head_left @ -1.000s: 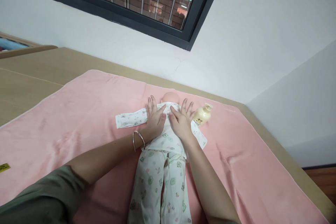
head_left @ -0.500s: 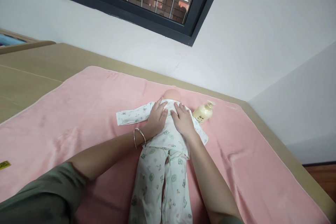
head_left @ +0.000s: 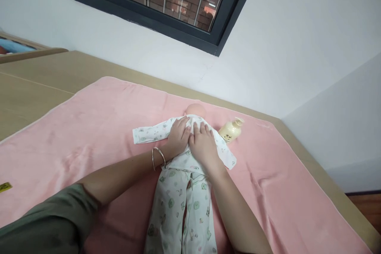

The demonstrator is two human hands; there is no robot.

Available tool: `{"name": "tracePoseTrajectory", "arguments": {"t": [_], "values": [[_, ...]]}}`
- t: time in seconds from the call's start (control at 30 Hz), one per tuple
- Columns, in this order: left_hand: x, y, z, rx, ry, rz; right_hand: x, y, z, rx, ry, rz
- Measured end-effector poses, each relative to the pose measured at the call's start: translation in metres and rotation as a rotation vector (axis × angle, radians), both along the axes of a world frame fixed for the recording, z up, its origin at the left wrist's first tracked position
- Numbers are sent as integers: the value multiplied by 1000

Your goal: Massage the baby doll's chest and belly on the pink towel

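Note:
A baby doll (head_left: 195,109) lies on a pink blanket (head_left: 98,123), with only the rounded top of its head showing past the collar. It wears a white printed top (head_left: 154,131) and white printed trousers (head_left: 172,202) with greenish figures. My left hand (head_left: 178,135) rests flat on the left side of the chest, fingers stretched out. Beside it, my right hand (head_left: 204,143) lies flat on the middle of the chest, thumb close to the left hand's fingers. Neither hand grips the cloth visibly. Both sleeves spread outward on the blanket.
Right of the doll's shoulder stands a pale yellow pump bottle (head_left: 231,130), close to the sleeve. A small yellow label (head_left: 5,187) lies at the left edge. The wooden surface (head_left: 38,83) meets a white wall (head_left: 253,67) below a dark-framed window (head_left: 208,37).
My right hand has slid inward and slightly down across the chest, nearer the left hand, uncovering more of the right sleeve. My left hand stays nearly in place. The view has shifted slightly.

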State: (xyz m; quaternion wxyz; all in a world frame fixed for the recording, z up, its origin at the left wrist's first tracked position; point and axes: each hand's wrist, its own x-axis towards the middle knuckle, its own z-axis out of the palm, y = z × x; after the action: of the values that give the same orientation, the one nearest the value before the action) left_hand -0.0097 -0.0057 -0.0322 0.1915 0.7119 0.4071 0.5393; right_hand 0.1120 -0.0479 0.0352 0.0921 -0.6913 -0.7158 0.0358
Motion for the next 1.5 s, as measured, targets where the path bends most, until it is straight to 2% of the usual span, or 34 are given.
{"name": "tracePoseTrajectory", "arguments": {"t": [0.07,0.13,0.23,0.3,0.37,0.47,0.53,0.63,0.73,0.87,1.07,1.2,1.37,1.5], "values": [[0,0,0,5,6,4,0,0,1,-22,22,153],[1,0,0,11,19,6,7,6,0,-35,87,226],[1,0,0,10,42,17,15,14,-3,-20,144,78],[1,0,0,2,64,27,9,11,-5,-4,104,-53],[0,0,1,-5,85,30,-4,1,-5,11,35,-99],[-1,0,2,-4,126,25,-15,-9,-3,-12,10,16],[0,0,2,-6,181,30,-8,-4,-3,-38,76,78],[2,-3,2,-3,287,56,17,13,-6,-32,197,-1],[4,-3,3,7,359,62,34,25,-11,-27,217,-90],[-1,7,10,-26,430,50,26,18,-8,-9,109,-96],[-11,24,20,-76,566,-41,-1,-4,9,-2,-15,-117],[-5,11,17,-64,632,35,12,2,10,-49,88,-93],[8,-19,12,25,677,145,37,22,-6,-39,168,-51],[3,-9,16,-3,657,102,25,16,-5,-1,75,-49]]}}
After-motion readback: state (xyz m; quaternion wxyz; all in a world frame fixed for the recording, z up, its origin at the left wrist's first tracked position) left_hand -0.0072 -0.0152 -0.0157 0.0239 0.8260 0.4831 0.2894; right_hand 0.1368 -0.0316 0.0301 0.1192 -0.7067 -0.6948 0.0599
